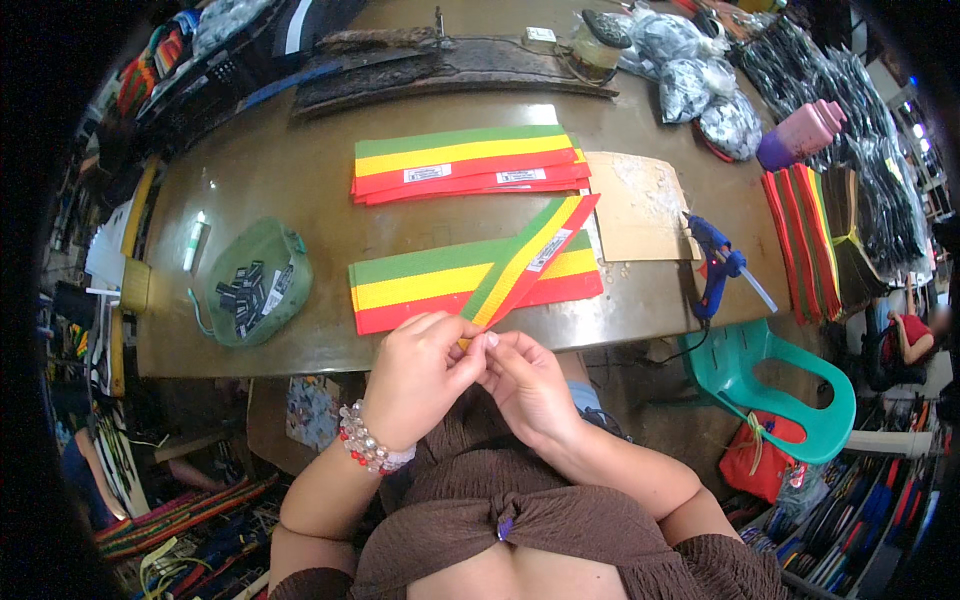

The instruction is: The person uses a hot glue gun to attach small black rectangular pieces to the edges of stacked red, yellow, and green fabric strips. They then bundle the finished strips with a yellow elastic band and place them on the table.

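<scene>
Striped green, yellow and red band (530,258) slants far-right from both hands, its near end pinched between left hand (415,375) and right hand (525,385) fingertips.

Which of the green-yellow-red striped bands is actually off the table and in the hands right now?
The single striped band lying diagonally, its near end pinched by the left hand and right hand. The near stack and far stack lie flat, untouched.

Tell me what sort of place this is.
Probably a small craft workshop making striped fabric bands. Both hands, left hand and right hand, pinch a green, yellow and red strip over a worktable with stacked bands, a blue glue gun and bagged stock.
</scene>
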Motion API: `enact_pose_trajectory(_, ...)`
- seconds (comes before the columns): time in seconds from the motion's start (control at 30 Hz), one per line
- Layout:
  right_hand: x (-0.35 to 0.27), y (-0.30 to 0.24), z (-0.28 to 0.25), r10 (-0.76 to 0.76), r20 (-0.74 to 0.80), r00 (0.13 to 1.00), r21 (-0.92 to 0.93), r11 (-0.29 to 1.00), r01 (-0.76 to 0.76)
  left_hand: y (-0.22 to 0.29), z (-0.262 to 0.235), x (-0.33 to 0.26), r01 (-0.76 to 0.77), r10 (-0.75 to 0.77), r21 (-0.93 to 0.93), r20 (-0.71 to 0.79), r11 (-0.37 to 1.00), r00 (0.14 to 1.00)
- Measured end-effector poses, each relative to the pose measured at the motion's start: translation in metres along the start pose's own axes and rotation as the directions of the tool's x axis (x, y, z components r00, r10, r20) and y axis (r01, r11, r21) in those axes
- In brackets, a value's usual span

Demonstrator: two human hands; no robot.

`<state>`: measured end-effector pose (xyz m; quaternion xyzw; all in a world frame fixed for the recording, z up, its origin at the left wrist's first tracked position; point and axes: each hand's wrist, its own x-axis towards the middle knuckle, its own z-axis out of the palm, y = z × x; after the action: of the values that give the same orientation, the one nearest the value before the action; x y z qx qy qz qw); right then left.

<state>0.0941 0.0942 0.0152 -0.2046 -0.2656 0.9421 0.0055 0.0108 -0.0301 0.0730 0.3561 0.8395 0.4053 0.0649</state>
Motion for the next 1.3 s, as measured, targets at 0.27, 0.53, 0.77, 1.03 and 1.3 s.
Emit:
enact_pose_trajectory(0.27, 0.01, -0.048, 0.024, -0.269, 0.756, 0.596, -0.608, -0.626, 0.489, 0.003, -0.02, -0.004, -0.194, 0.177, 0.304, 0.081, 0.933, 0.981)
enact_pose_trajectory(0.53, 0.046, -0.14, 0.035, -0.052, 0.275, 0.96, -0.554, -0.825, 0.114, -0.029, -0.076, 0.007, -0.132, 0.036, 0.4, 0.238, 0.907, 0.971)
enact_pose_trajectory(0.77, 0.137, -0.164, 0.007, -0.281, 0.654, 0.702, -0.496, -0.86, 0.118, -0.106, -0.044, 0.104, -0.085, 0.188, 0.682, -0.079, 0.727, 0.979)
enact_pose_trajectory(1.03, 0.012, -0.136, -0.102, -0.909, 0.369, 0.193, -0.874, -0.268, 0.406, -0.106, -0.024, 0.025, -0.03, 0.092, 0.332, -0.173, 0.943, 0.981)
enact_pose_trajectory(1.3, 0.0, -0.228, -0.138, -0.798, 0.148, 0.584, -0.96, -0.257, -0.108, -0.112, -0.008, 0.01, -0.011, 0.042, 0.455, -0.058, 0.89, 0.997)
